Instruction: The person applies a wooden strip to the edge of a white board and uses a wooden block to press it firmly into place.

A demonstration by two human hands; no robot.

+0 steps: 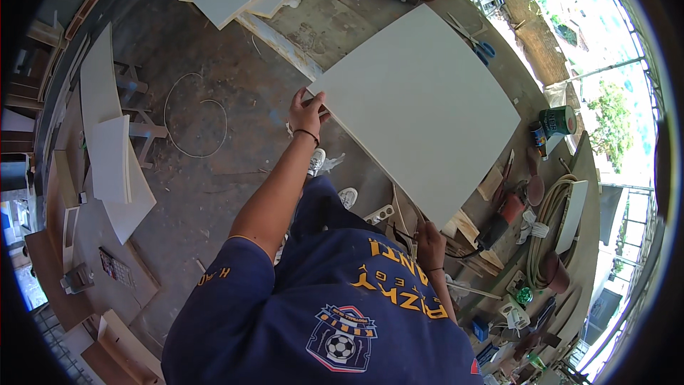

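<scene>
Left hand and right hand each grasp a white board at the near edge of the counter.

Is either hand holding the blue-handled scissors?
No, the scissors lie by the white panel's far edge, while the left hand and right hand are at its near edge.

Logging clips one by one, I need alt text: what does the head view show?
A large white panel at a cluttered bench, its left corner gripped by the left hand, the right hand at its nearest corner. To its right are scissors, a green can and a red power tool.
</scene>
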